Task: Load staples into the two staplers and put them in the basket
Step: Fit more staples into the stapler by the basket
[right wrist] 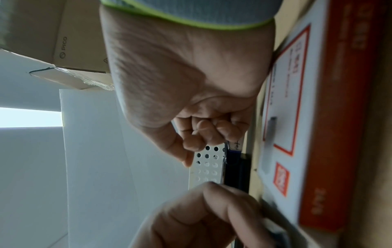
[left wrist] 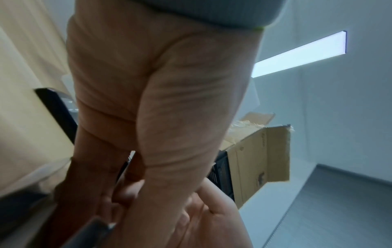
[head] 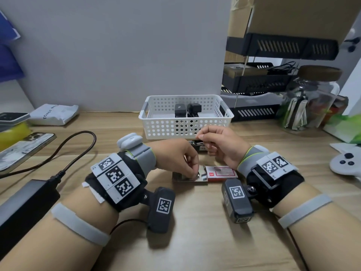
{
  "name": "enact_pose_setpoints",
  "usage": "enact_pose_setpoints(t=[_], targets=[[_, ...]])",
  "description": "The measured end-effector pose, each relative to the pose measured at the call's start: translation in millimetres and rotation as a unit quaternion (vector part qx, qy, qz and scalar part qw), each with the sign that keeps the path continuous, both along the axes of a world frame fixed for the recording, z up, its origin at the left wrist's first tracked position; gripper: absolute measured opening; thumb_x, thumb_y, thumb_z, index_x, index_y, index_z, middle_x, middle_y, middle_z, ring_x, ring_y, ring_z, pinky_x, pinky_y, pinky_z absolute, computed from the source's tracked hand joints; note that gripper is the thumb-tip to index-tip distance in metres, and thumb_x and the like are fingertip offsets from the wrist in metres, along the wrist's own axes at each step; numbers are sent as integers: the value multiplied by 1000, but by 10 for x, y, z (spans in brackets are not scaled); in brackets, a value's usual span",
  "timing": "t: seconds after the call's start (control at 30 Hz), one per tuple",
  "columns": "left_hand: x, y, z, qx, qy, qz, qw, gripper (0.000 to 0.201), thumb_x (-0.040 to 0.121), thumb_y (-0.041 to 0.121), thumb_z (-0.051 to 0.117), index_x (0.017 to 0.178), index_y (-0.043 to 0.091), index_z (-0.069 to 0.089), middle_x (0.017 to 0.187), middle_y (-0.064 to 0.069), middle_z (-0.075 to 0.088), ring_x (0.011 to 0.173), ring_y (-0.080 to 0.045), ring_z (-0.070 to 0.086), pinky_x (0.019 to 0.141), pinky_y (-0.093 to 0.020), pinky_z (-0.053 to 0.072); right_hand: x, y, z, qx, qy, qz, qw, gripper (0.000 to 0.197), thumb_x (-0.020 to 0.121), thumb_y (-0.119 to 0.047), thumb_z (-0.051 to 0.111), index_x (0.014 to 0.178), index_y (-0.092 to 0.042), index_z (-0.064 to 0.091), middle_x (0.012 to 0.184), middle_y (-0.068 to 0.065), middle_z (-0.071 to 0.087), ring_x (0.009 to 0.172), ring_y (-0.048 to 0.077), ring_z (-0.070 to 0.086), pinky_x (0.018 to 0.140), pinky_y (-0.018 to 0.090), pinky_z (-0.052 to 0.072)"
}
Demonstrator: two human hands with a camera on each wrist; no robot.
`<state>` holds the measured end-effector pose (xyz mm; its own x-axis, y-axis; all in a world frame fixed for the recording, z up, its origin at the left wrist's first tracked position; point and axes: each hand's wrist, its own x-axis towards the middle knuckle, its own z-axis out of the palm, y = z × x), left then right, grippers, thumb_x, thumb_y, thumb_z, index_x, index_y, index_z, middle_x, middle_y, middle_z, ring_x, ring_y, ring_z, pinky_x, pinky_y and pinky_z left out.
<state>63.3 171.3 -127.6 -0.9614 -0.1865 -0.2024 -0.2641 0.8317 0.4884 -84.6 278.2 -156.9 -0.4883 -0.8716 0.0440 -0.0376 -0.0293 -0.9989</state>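
Head view gives me the whole desk (head: 195,241): my left hand (head: 175,157) reaches down with thumb and fingertips pinching a strip of staples (head: 192,176) in the opened tray of the red and white staple box (head: 221,173), which lies with its long side running left to right. My right hand (head: 220,144) is raised just in front of the white basket (head: 185,116), fingers curled, pinching the top of a stapler (head: 197,144) that sits mostly hidden behind both hands (so I cannot tell which way it points). Two black staplers (head: 179,110) already lie in the basket, their long axes running away from me.

Only the right wrist view shows the box label close up, red frame and red logo square, but the print is too blurred to read; it also catches "PICO" on a cardboard carton (right wrist: 63,33). Left wrist view shows little beyond palm and curled fingers. A white pouch (head: 53,114) at far left reads "TOAST"
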Motion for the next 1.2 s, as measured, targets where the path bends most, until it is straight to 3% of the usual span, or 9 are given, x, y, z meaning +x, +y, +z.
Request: enact_pose_setpoints(t=[0.17,0.33,0.4,0.57,0.77,0.9,1.03,1.13,1.2], targets=[[84,-199,-1,213,77,12,974,7,84,2,75,85,9,74,83,-9,74,73,-14,65,75,-26,54,55,47,56,-9,-1,-3,1000,14,95,-5,56,84,-10,65,55,0,50,48,11,39,49,22,33],[230,-393,-13,430,239,98,865,15,87,-8,66,84,6,68,81,-4,66,78,-16,62,78,-23,55,284,19,188,38,-91,48,994,15,101,-21,54,102,-9,62,82,13,63,58,19,65,55,27,57],[275,-424,-56,445,290,128,837,13,87,-8,66,85,4,67,83,-9,65,82,-22,61,78,-26,57,425,-40,276,44,-151,95,983,25,102,-27,51,102,-5,63,86,20,65,67,26,72,60,32,61],[375,-469,-135,374,364,185,833,9,85,-6,71,86,3,70,88,-15,69,79,-23,66,76,-30,57,692,-322,444,60,-220,91,969,33,106,-27,41,110,2,55,88,25,62,71,31,75,60,36,63],[511,-634,-226,382,403,205,806,15,79,2,80,88,7,70,92,-15,70,85,-22,68,82,-33,58,919,-630,420,71,-177,30,981,22,102,-6,44,87,-3,60,56,6,57,46,12,60,50,23,58],[488,-662,-324,511,427,229,710,15,85,0,72,99,2,65,92,-12,69,77,-17,71,72,-23,58,982,-747,398,56,-158,14,986,21,103,-6,43,89,-5,60,59,7,57,48,10,59,47,20,54],[396,-702,-380,622,407,226,630,13,98,7,56,108,0,62,91,-16,63,76,-21,63,64,-26,56,1051,-860,414,43,-111,-11,993,12,103,-9,46,95,-5,54,65,11,56,48,13,57,43,21,53],[334,-700,-387,682,376,251,575,25,104,12,45,88,1,62,64,-6,45,49,-13,45,42,-21,43,1072,-948,402,55,-62,-31,996,4,101,-9,50,98,-7,51,63,12,59,38,12,56,39,21,50],[324,-673,-361,702,362,269,550,29,103,11,44,81,2,61,56,-4,46,44,-13,45,40,-22,41,1048,-974,389,69,-45,-31,996,8,100,-10,51,92,-9,51,60,10,59,36,13,54,38,21,48]])
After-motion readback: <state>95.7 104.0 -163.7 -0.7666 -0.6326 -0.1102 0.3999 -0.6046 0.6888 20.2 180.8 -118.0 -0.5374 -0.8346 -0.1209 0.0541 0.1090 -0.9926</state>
